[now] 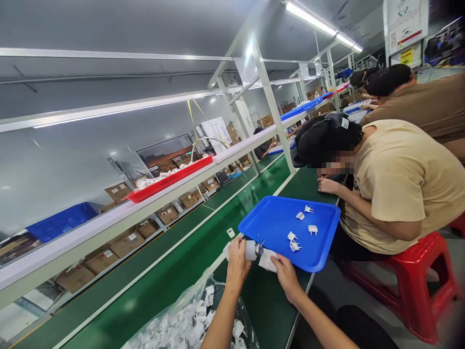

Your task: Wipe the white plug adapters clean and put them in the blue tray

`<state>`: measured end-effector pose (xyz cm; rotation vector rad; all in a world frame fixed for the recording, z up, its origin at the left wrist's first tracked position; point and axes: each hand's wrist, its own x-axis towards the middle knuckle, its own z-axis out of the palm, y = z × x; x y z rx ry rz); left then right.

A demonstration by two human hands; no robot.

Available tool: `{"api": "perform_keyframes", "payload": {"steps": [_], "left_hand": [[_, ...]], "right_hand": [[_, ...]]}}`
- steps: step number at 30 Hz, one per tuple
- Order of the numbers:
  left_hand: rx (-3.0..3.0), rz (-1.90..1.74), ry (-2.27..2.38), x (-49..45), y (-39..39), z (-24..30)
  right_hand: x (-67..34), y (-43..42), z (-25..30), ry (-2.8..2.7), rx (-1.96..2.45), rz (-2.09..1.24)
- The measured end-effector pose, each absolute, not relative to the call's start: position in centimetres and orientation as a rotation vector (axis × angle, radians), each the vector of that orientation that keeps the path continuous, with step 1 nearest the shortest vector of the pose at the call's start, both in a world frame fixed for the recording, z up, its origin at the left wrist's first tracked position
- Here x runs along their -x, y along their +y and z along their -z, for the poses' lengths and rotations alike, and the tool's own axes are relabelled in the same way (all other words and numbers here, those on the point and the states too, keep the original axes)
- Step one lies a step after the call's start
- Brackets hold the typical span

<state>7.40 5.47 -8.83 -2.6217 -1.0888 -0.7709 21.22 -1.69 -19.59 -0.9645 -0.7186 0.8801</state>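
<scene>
At the left edge of the frame, a blue container (61,221) is seen beyond the pale shelf. Toward upper centre, a red tray (174,182) heaped with white parts is borne by that shelf (109,224). At bottom centre, a clear plastic bag (196,292) is filled with white pieces. Just above the middle of the lower half, a small white piece (230,232) is placed on the green surface. Beside it, a white bottle (250,250) with a metal tip is gripped by the left hand (238,261), its fingers wrapped round the body. Next to the tip, a white cloth (267,261) is pinched by the right hand (288,277) between thumb and fingers; whether it is touched by the tip cannot be told. Right of centre, five white plug pieces (313,230) are spread over a blue tray (269,220). At the right, a red stool (414,276) is occupied by a co-worker (399,179) in a tan shirt, bent forward.
</scene>
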Motion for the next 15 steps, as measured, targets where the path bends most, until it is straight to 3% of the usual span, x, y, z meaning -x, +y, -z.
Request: {"api": "perform_keyframes", "payload": {"steps": [15], "left_hand": [[2.352, 0.443, -0.712, -8.21, 4.45, 8.1]], "right_hand": [[-21.11, -1.9, 18.91, -0.643, 0.829, -1.03]]}}
